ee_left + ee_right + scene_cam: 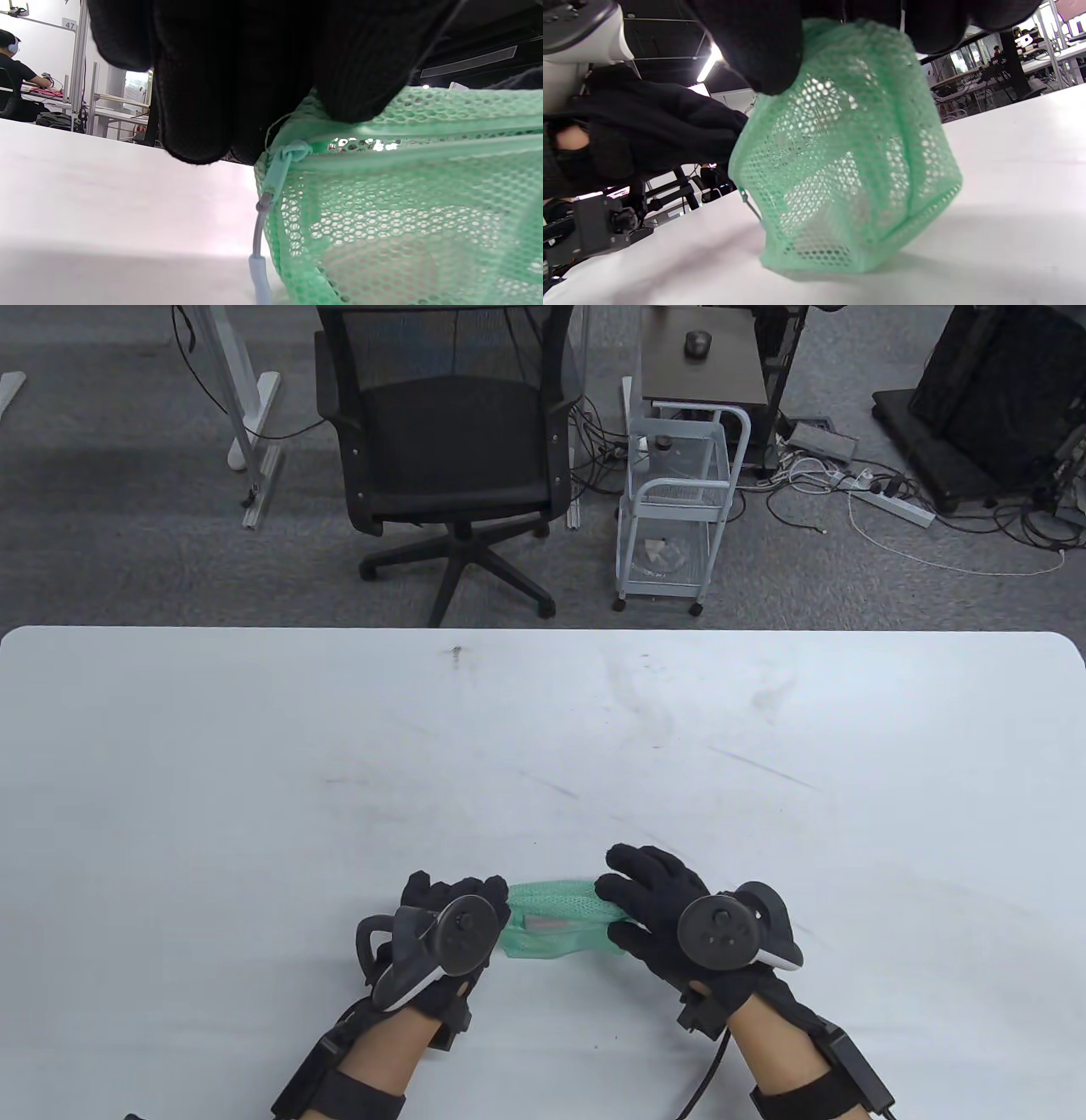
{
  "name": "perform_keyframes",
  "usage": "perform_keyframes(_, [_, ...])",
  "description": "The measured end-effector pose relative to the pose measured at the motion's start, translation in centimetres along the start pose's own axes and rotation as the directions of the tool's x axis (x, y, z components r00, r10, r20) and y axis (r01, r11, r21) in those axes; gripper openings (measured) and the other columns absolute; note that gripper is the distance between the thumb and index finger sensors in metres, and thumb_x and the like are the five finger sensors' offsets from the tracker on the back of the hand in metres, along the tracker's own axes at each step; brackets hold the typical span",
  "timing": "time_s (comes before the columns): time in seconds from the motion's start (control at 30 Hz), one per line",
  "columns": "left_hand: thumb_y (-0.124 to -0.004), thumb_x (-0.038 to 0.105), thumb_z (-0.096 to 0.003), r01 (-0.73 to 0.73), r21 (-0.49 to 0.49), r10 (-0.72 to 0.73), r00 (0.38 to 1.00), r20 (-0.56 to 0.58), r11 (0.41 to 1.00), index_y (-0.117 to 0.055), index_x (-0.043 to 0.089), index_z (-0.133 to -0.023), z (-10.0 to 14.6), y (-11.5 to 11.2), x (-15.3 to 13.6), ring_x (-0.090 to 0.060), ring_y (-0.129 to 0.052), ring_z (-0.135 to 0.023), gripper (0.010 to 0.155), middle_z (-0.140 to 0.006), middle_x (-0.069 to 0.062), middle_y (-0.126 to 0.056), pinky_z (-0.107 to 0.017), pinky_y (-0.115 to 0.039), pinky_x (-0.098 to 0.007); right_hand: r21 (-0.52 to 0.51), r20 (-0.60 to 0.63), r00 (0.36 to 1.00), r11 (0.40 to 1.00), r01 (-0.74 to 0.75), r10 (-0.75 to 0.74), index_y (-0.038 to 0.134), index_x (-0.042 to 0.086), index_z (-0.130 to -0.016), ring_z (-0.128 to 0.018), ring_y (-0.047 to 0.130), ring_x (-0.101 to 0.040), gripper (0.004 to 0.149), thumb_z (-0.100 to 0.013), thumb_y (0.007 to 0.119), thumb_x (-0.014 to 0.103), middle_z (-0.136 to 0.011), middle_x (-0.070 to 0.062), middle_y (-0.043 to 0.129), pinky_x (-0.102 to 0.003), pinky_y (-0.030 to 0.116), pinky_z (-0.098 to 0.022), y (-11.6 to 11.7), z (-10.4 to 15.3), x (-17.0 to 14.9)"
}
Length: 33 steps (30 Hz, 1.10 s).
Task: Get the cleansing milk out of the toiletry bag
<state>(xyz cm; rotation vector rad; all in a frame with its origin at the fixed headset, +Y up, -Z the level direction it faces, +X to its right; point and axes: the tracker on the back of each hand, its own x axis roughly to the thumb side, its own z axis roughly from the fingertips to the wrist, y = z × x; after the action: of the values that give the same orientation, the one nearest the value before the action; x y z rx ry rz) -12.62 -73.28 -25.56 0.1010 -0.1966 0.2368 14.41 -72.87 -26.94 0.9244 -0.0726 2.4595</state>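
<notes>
A green mesh toiletry bag (556, 920) lies on the white table (543, 746) near the front edge, between my two hands. A pinkish item (550, 924), probably the cleansing milk, shows through the mesh. My left hand (479, 912) holds the bag's left end by the top edge, right above the zipper pull (271, 186). My right hand (632, 899) grips the bag's right end from above, with the mesh (848, 169) bunched under its fingers (763, 51). The bag (403, 203) rests on the table.
A black office chair (450, 449) and a white wire cart (674, 509) stand on the floor beyond the table's far edge. Cables and a power strip (891, 504) lie at the far right.
</notes>
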Motion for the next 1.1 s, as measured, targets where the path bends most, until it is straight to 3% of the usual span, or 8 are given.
perform_keyframes(0.23, [-0.092,0.038,-0.0475,-0.018,0.039,0.017,1.0,0.025,0.999,-0.096,0.025,-0.086,0.3,0.5,0.5,-0.038,-0.11,-0.067,0.041,-0.083,-0.009,-0.108,-0.07,-0.068,-0.064,-0.043,0.086,0.995,0.998,-0.037,0.04,0.082,0.008,-0.096,-0.093,0.063,-0.068,0.046,-0.052,0.089,0.022,-0.113,-0.031,0.064,-0.075,0.057,-0.064,-0.2,0.1,1.3])
perform_keyframes(0.4, [-0.092,0.039,-0.0472,-0.057,0.059,0.054,0.997,0.053,0.997,-0.096,0.025,-0.085,0.7,0.9,1.0,-0.037,-0.111,-0.064,0.041,-0.08,-0.008,-0.109,-0.069,-0.069,-0.063,-0.07,0.165,0.984,0.996,-0.055,0.066,0.093,0.018,-0.084,-0.093,0.066,-0.066,0.033,-0.052,0.091,0.016,-0.112,-0.028,0.068,-0.075,0.058,-0.064,-0.3,0.3,2.4])
perform_keyframes(0.57, [-0.092,0.04,-0.0474,-0.075,0.056,0.071,0.995,0.072,0.996,-0.097,0.024,-0.085,0.9,1.0,1.4,-0.036,-0.112,-0.062,0.041,-0.078,-0.008,-0.11,-0.069,-0.071,-0.062,-0.05,0.183,0.966,0.983,-0.175,0.181,0.095,0.02,-0.081,-0.094,0.062,-0.067,0.031,-0.051,0.092,0.016,-0.115,-0.029,0.061,-0.075,0.057,-0.065,0.3,0.2,3.7])
perform_keyframes(0.73, [-0.092,0.04,-0.0475,-0.063,0.053,0.059,0.995,0.082,0.997,-0.096,0.025,-0.086,1.0,0.9,1.6,-0.036,-0.111,-0.064,0.041,-0.08,-0.007,-0.109,-0.069,-0.07,-0.063,-0.007,0.145,0.912,0.922,-0.388,0.385,0.095,0.02,-0.083,-0.095,0.062,-0.067,0.032,-0.051,0.092,0.018,-0.117,-0.029,0.058,-0.075,0.057,-0.065,1.7,-0.2,4.7])
perform_keyframes(0.9, [-0.092,0.041,-0.0475,-0.051,0.04,0.047,0.995,0.087,0.998,-0.096,0.025,-0.086,1.0,0.6,1.7,-0.036,-0.11,-0.066,0.042,-0.082,-0.007,-0.108,-0.07,-0.069,-0.063,0.082,0.094,0.874,0.871,-0.484,0.477,0.093,0.019,-0.086,-0.094,0.059,-0.069,0.036,-0.05,0.093,0.022,-0.118,-0.031,0.054,-0.076,0.055,-0.065,3.5,-0.9,4.6])
perform_keyframes(1.1, [-0.092,0.042,-0.0474,-0.05,0.041,0.046,0.995,0.085,0.998,-0.094,0.026,-0.087,0.9,0.6,1.7,-0.036,-0.109,-0.068,0.043,-0.084,-0.007,-0.107,-0.07,-0.069,-0.063,0.163,0.053,0.838,0.823,-0.544,0.544,0.079,0.015,-0.101,-0.095,0.054,-0.07,0.055,-0.05,0.094,0.03,-0.12,-0.034,0.043,-0.076,0.053,-0.066,4.8,-1.4,4.0])
